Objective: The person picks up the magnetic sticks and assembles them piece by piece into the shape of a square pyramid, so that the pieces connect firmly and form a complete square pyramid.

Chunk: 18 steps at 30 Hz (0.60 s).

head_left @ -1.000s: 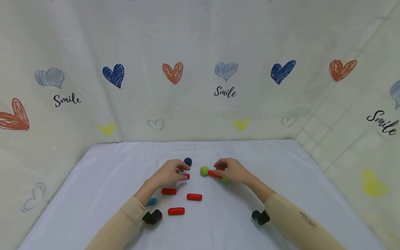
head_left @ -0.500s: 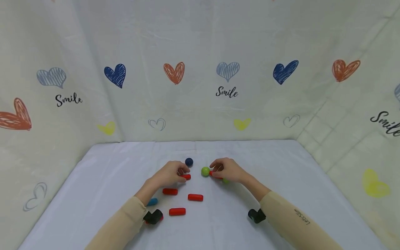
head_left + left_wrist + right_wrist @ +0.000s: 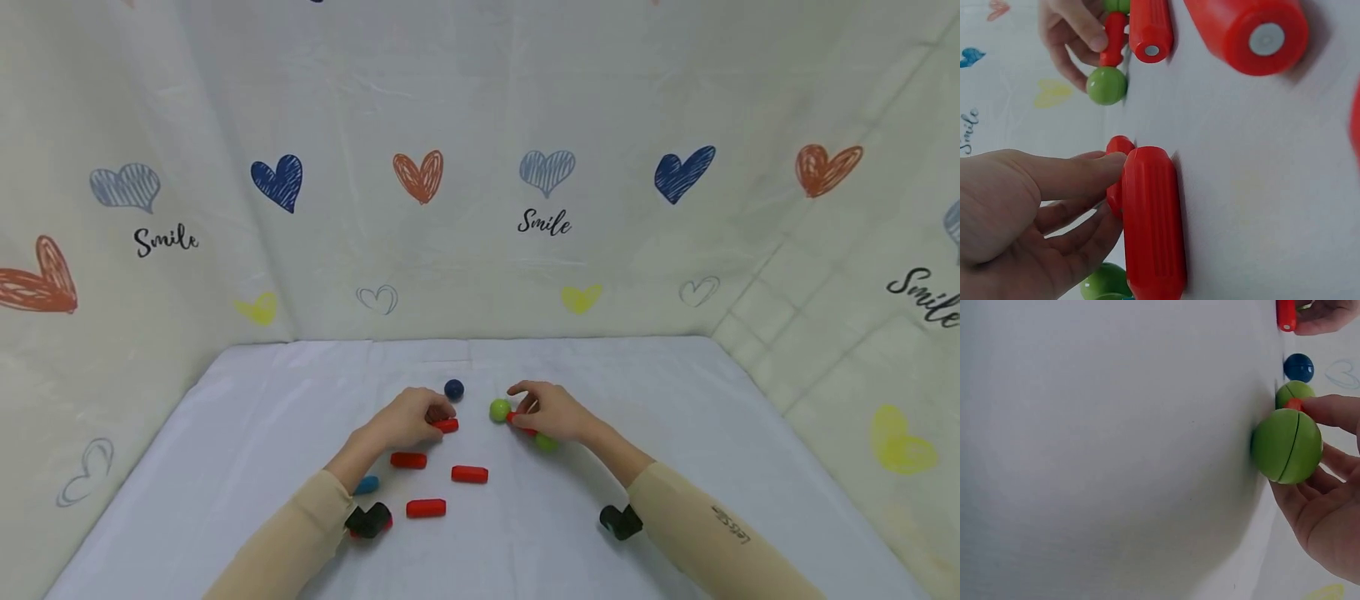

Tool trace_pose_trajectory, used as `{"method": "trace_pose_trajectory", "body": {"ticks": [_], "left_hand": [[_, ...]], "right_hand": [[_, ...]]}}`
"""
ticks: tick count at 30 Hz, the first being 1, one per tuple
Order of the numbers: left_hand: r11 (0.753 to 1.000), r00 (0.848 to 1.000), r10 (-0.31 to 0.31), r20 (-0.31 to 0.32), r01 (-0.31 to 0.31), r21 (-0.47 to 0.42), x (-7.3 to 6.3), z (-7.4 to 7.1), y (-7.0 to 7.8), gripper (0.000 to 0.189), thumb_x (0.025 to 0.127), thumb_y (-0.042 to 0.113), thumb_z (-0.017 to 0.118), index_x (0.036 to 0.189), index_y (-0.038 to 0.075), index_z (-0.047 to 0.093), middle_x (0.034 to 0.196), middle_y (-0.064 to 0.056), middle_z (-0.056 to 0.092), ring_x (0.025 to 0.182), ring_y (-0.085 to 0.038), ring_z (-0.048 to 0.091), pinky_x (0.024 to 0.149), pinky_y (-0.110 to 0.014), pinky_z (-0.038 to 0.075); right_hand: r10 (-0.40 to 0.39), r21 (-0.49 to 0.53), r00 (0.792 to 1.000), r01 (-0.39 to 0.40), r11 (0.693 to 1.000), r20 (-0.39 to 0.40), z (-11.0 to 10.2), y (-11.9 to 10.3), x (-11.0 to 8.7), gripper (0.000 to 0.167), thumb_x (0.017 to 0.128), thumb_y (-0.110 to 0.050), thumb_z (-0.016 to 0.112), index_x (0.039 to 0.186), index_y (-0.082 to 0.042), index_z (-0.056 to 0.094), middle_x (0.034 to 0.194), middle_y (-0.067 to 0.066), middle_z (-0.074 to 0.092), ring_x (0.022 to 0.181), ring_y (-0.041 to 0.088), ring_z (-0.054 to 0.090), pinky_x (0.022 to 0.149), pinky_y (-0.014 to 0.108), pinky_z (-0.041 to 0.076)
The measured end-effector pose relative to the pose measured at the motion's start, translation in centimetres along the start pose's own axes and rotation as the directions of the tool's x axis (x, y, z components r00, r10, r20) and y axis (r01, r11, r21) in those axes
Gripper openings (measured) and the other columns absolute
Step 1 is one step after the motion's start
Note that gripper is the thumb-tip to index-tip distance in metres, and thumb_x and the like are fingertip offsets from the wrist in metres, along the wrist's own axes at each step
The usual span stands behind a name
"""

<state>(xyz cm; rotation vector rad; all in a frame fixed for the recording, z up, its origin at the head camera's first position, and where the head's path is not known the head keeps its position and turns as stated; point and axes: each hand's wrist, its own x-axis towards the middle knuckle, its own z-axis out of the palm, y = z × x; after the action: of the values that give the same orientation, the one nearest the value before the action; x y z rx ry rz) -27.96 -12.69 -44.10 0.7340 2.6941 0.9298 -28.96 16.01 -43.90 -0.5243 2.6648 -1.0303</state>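
My left hand (image 3: 411,417) pinches a short red magnetic rod (image 3: 446,425) between thumb and fingers, low over the cloth. Up close in the left wrist view, another red rod (image 3: 1154,225) partly covers the held one. My right hand (image 3: 557,412) holds a red rod (image 3: 1112,40) that joins two green balls, one at each end; the nearer ball (image 3: 1287,446) fills much of the right wrist view. The farther green ball (image 3: 500,410) points toward the left hand. A dark blue ball (image 3: 453,390) lies just beyond the left fingertips.
Several loose red rods, such as this red rod (image 3: 469,474), lie nearer on the white cloth (image 3: 540,533). A blue piece (image 3: 366,485) sits partly under the left forearm. Behind the left hand shows a green ball (image 3: 1105,281). A heart-printed curtain (image 3: 480,250) hangs behind.
The left fingers have drawn in around their red rod. The right hand's rod and green balls have shifted slightly right, with its fingers moving along the rod.
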Motion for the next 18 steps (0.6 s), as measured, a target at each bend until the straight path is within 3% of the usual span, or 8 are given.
{"method": "trace_pose_trajectory", "body": {"ticks": [6,18], "left_hand": [[1.0,1.0,-0.019,0.01,0.02,-0.021,0.1,0.1,0.0,0.03,0.088,0.0,0.079,0.116,0.011,0.074,0.1,0.0,0.068,0.093,-0.02,0.061,0.086,-0.038,0.057],[0.999,1.0,-0.03,0.004,0.03,0.027,0.2,0.3,0.2,0.031,0.087,-0.001,0.079,0.114,0.012,0.074,0.101,0.001,0.067,0.093,-0.02,0.061,0.086,-0.038,0.056]], "right_hand": [[-0.013,0.01,1.0,0.013,1.0,-0.004,0.0,0.1,-0.7,0.052,0.094,-0.011,0.071,0.144,-0.006,0.054,0.097,0.003,0.066,0.084,0.019,0.062,0.074,0.033,0.055],[-0.005,0.001,1.0,0.005,1.0,-0.013,-0.1,0.4,-1.2,0.042,0.094,-0.011,0.069,0.135,-0.007,0.062,0.096,0.003,0.066,0.08,0.018,0.06,0.068,0.032,0.052]]}}
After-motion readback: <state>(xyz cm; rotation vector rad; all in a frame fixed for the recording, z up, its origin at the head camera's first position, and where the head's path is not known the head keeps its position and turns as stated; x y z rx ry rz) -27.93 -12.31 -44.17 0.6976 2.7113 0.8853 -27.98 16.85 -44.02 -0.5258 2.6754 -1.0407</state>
